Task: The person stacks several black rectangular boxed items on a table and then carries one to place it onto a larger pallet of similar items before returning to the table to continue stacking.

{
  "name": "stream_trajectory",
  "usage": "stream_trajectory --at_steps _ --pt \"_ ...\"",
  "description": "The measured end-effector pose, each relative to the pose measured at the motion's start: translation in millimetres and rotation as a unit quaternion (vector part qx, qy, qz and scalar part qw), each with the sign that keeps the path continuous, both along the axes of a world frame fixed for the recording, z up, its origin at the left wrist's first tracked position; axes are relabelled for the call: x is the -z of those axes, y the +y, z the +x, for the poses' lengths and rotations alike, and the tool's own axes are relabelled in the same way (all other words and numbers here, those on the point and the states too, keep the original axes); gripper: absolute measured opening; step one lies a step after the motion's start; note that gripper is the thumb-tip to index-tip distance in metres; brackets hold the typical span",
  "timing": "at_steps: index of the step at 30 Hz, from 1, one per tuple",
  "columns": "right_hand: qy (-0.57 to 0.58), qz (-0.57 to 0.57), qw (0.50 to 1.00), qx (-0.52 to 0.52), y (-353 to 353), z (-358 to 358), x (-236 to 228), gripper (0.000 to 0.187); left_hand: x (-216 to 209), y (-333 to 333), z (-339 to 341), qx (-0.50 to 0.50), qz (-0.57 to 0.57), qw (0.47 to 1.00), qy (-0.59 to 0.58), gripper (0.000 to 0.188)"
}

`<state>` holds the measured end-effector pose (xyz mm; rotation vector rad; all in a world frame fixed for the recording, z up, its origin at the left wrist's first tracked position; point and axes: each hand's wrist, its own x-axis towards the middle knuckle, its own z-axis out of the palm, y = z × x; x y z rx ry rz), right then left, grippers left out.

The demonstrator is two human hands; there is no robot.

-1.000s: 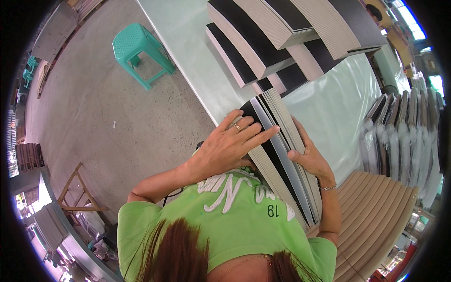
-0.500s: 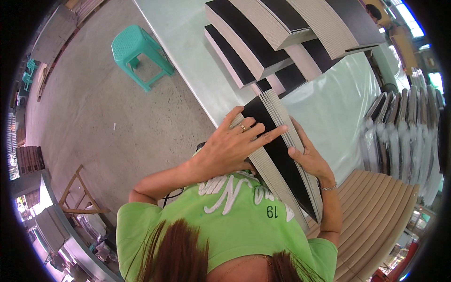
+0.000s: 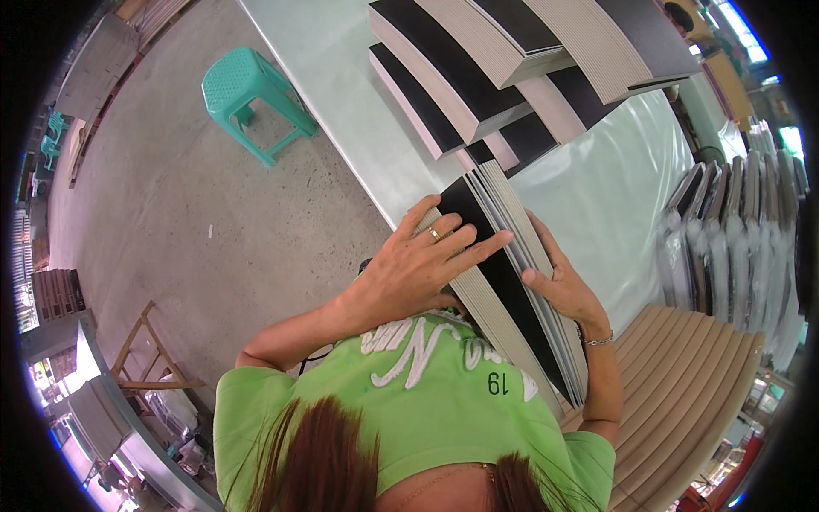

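Note:
Close against my body I hold a bundle of long, thin boards with pale edges, one black face (image 3: 510, 282) showing lengthwise between two groups. My left hand (image 3: 414, 260) wraps over the left group (image 3: 486, 311), its index finger reaching across the black face to the right group (image 3: 516, 209). A ring is on one finger. On the outer side of the right group my right hand (image 3: 567, 292) grips, thumb on the edges and fingers behind, mostly hidden. Dark gaps show between several boards of that group. The bundle's far end lies by the stacks on the table.
On the pale, plastic-covered table (image 3: 610, 196), stacks of black-faced boards (image 3: 465, 64) rise at the far side. Tan panels (image 3: 682, 384) stand at my right, with plastic-wrapped panels (image 3: 725, 239) beyond. A green stool (image 3: 243, 85) and a wooden frame (image 3: 145, 354) are on the left.
The boards in the right group have spread slightly, so more dark gaps show between their edges. My left index fingertip has moved a little to the left; my right hand stays nearly in place.

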<state>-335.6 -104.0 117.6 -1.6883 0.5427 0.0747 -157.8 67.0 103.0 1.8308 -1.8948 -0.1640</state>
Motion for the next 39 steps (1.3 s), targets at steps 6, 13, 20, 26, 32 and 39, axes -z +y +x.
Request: stream_trajectory --at_steps 6,13,20,26,32,39 --pt "0.001 0.001 1.000 0.009 0.4 -0.9 0.9 0.097 2.2 1.0 -0.3 0.000 0.008 1.000 -0.004 0.085" --pt "0.003 0.012 1.000 0.007 -1.4 -0.9 -2.5 0.095 0.4 3.5 4.4 0.006 -0.035 0.999 0.017 0.076" --pt "0.009 0.008 1.000 0.002 -1.8 -0.6 -4.7 0.093 -12.3 -1.9 4.0 0.033 0.014 0.999 -0.027 0.072" --pt "0.007 0.004 1.000 -0.002 -1.3 0.7 -5.4 0.090 -3.7 -2.7 6.9 0.038 -0.002 0.999 -0.016 0.078" --pt "-0.001 -0.002 1.000 -0.010 -1.9 -1.5 -3.5 0.091 -9.0 -7.0 -0.8 0.000 0.003 1.000 -0.014 0.098" --pt "-0.018 0.000 1.000 -0.017 1.2 -1.4 1.9 0.095 -11.0 -9.2 -4.6 -0.019 0.034 0.998 -0.057 0.101"
